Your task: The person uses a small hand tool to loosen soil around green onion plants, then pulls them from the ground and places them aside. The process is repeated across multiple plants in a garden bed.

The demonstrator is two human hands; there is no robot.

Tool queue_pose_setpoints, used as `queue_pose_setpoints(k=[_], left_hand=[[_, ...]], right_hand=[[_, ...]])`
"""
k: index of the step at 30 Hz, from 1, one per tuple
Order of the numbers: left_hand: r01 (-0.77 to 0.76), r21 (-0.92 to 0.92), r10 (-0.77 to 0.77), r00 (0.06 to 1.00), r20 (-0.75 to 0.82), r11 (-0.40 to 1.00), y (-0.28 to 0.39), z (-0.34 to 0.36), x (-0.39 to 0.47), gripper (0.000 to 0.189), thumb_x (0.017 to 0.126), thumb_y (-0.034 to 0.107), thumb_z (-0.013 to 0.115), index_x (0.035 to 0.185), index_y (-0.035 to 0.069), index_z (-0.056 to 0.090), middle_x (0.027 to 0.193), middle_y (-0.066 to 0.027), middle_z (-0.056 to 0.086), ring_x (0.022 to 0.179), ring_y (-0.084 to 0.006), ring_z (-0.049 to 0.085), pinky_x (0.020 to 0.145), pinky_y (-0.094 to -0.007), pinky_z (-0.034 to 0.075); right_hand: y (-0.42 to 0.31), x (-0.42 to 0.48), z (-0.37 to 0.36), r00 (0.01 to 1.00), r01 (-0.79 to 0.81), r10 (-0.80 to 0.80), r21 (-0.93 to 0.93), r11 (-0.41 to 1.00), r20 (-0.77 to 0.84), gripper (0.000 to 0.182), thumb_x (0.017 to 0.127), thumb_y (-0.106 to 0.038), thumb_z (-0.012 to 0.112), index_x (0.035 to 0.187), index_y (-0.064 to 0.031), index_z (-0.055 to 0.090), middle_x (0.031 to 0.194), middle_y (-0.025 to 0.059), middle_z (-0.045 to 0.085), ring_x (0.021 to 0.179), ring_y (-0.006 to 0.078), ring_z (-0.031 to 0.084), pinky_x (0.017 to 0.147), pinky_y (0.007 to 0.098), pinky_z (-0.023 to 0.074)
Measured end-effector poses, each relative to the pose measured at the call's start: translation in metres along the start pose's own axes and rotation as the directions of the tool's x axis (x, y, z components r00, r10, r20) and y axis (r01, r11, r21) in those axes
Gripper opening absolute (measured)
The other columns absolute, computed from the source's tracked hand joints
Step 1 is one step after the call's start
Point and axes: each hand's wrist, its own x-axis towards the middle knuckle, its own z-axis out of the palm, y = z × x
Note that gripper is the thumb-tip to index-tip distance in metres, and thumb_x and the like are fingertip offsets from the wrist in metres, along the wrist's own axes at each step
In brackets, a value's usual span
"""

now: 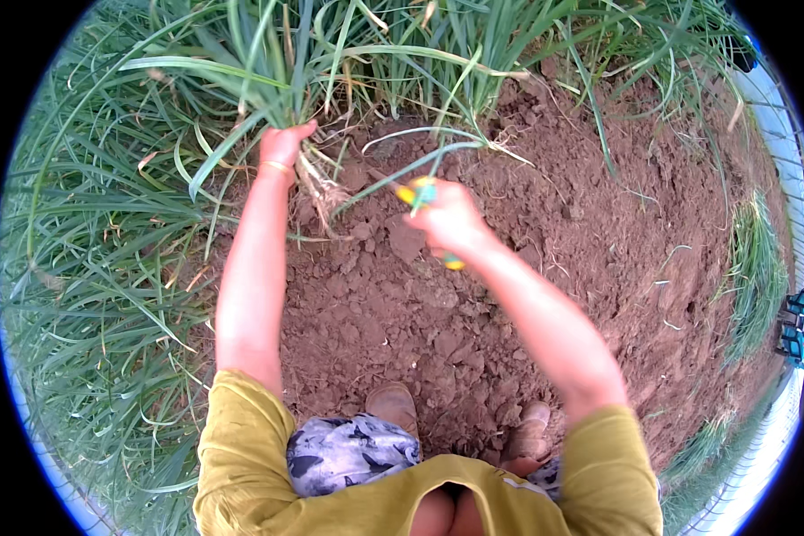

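Note:
My left hand is closed around a bunch of long-leaved green onion-like plants, just above their pale stems and roots. The bunch leans, its roots hanging low over the soil and its leaves reaching up into the standing plants. To the right, my right hand grips a hand tool with a yellow and green handle. The tool's narrow tip points toward the bunch; motion blur hides its exact shape. A single loose plant with pale roots crosses just above my right hand.
Dense standing plants fill the left side and the top. Broken brown soil lies before my boots. Cut or pulled bunches lie on the right, near white sheeting and a teal object.

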Motion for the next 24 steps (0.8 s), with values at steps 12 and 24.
queue_pose_setpoints(k=[12, 24], left_hand=[[-0.084, -0.191, 0.075, 0.996, -0.051, 0.978, -0.028, -0.005, 0.007, 0.018, 0.068, 0.0, 0.068, 0.085, -0.006, 0.064, 0.081, -0.0122, 0.065, 0.071, -0.0209, 0.061, 0.069, -0.0309, 0.046], [0.236, -0.764, 0.059, 0.94, 0.337, 0.6, -0.013, -0.038, -0.114, 0.028, 0.073, 0.012, 0.064, 0.097, -0.002, 0.058, 0.096, -0.0152, 0.062, 0.094, -0.0304, 0.059, 0.089, -0.0443, 0.046]], right_hand=[[0.132, 0.036, 0.059, 0.907, 0.287, -0.27, 0.007, 0.958, -0.324, 0.04, 0.072, -0.009, 0.063, 0.111, -0.0053, 0.057, 0.091, 0.0154, 0.065, 0.086, 0.0236, 0.064, 0.079, 0.0321, 0.0478], [0.05, -0.096, -0.025, 0.968, 0.165, -0.114, 0.223, 0.961, -0.225, 0.048, 0.074, 0.0, 0.065, 0.119, -0.0007, 0.05, 0.067, 0.0009, 0.054, 0.044, 0.0045, 0.046, 0.037, 0.0204, 0.0383]])
